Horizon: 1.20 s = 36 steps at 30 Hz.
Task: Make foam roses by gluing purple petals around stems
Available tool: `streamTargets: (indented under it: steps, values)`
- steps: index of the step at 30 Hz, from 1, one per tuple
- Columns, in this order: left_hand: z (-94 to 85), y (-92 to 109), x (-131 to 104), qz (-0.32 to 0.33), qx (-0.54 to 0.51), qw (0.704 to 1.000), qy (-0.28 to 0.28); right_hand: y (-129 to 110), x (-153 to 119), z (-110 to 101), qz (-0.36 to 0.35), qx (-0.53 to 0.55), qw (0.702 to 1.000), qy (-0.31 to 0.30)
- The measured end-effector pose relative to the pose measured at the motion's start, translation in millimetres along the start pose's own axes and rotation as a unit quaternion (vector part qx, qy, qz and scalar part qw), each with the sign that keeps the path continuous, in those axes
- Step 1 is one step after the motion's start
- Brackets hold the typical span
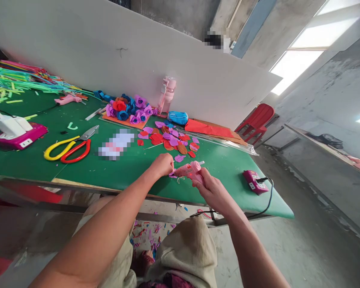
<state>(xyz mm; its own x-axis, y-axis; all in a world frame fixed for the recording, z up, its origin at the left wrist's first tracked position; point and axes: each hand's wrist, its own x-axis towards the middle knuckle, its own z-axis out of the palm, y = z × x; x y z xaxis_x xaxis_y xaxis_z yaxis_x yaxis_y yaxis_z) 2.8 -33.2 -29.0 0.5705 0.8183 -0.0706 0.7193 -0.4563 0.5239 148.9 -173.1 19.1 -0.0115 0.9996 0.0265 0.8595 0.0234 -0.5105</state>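
Observation:
My right hand (210, 187) is wrapped round the grip of a pink hot glue gun (193, 171); a clear glue stick pokes out of its back end. The gun's nozzle points left, close to a small purple petal (172, 174). My left hand (163, 165) is closed in a pinch at that petal, low over the green table; the fingertips are partly hidden. Just beyond both hands lies a loose pile of red, purple and brown petals (168, 138). Finished-looking paper flowers (127, 107) in purple, blue and red sit on an orange sheet farther back.
Yellow-and-red-handled scissors (73, 146) lie left on the green table (132, 176). A second pink glue gun (68, 99), a power strip (19, 134) and colourful strips (24, 82) are farther left. A pink bottle (167, 96) stands at the back panel. A magenta power block (255, 182) with cable sits right.

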Motion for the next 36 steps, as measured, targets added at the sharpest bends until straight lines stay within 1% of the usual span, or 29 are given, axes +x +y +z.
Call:
streamTargets:
  steps: [16, 29, 36]
  values:
    - [-0.3, -0.4, 0.7, 0.006, -0.002, 1.000, 0.004, 5.9, 0.2, -2.5, 0.014, -0.022, 1.000, 0.008]
    - [-2.4, 1.5, -1.8, -0.002, -0.013, 1.000, -0.004, 9.8, -0.1, -4.4, 0.028, -0.018, 0.999, 0.000]
    - [-2.9, 1.6, -1.2, -0.008, -0.023, 1.000, -0.006, 12.7, -0.1, -4.2, 0.029, -0.022, 0.999, 0.010]
